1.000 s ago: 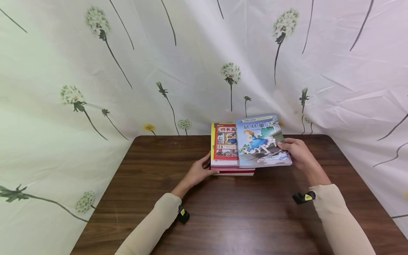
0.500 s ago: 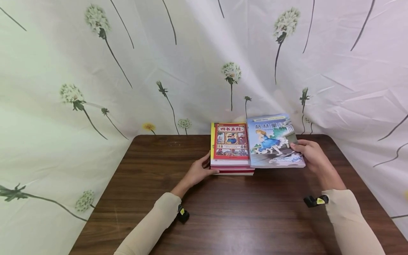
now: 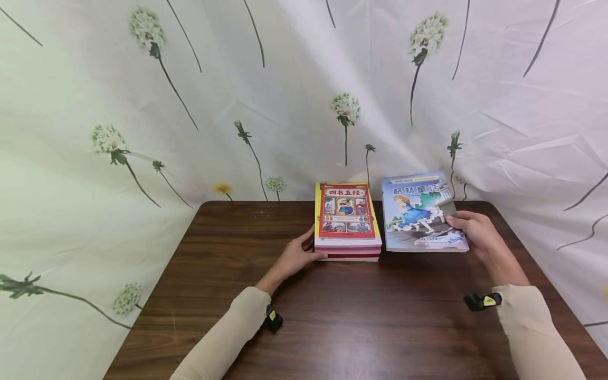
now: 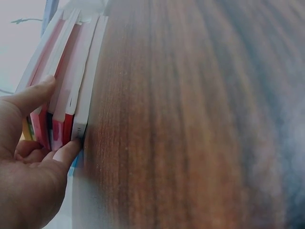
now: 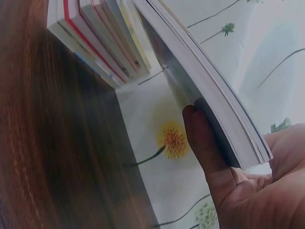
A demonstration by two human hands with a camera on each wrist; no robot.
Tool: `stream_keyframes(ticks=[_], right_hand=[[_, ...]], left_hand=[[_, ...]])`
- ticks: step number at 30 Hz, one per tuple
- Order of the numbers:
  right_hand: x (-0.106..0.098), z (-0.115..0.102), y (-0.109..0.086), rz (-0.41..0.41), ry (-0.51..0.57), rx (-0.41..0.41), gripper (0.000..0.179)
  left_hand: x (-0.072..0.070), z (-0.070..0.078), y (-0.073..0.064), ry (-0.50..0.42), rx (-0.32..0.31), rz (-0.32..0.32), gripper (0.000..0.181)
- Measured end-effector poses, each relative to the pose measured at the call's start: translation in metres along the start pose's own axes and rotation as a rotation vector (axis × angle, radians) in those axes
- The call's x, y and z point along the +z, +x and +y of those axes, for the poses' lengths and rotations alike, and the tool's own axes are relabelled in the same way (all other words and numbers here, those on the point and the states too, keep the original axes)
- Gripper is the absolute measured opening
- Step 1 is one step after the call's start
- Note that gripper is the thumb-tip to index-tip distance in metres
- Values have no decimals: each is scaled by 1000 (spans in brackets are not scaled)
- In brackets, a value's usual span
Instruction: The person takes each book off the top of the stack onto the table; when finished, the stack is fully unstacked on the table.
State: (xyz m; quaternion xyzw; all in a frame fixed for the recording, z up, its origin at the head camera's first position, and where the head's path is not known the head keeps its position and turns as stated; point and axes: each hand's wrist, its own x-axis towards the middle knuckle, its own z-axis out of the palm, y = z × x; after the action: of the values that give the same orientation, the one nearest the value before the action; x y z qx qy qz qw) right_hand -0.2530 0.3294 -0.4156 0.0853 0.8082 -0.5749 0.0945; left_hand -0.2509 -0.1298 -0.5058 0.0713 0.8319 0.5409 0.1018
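Note:
In the head view, a stack of books stands on the far part of the table, topped by a red comic-style book on a larger yellow-edged one. My left hand holds the stack's near left corner, thumb on the near side. The left wrist view shows its fingers curled round the lower corner of the books. My right hand grips a blue picture book by its right edge, to the right of the stack. In the right wrist view, this book is tilted and raised off the table.
The brown wooden table has rounded far corners. Right behind its far edge hangs a white cloth printed with dandelions. A narrow strip of table shows between the stack and the blue book.
My right hand has carried the blue book rightward from over the stack, uncovering the whole red cover. The left hand has stayed at the stack's corner.

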Motion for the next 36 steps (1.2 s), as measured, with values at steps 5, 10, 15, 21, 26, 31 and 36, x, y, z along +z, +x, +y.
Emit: stream_keyframes(ticks=[5,10,15,21,26,31,36], right_hand=[[-5,6,4,4,0,12,77],[-6,14,10,-9,54,42,73],[-4,21,17,-18,74,53,74],[2,27,25,-24,95,42,69],[6,30,32,-24,99,32,68],[9,36,39,-23,49,30,66],[9,42,43,3,-72,62,71]], left_hand=[[0,1,0,6,7,3,98],[0,0,0,16,-4,10,97],[1,0,-1,17,-8,9,97],[2,-2,1,-4,12,-3,99],[1,-4,2,-25,22,-7,99],[0,-4,3,-23,24,-6,98],[0,-4,2,-24,29,-12,98]])
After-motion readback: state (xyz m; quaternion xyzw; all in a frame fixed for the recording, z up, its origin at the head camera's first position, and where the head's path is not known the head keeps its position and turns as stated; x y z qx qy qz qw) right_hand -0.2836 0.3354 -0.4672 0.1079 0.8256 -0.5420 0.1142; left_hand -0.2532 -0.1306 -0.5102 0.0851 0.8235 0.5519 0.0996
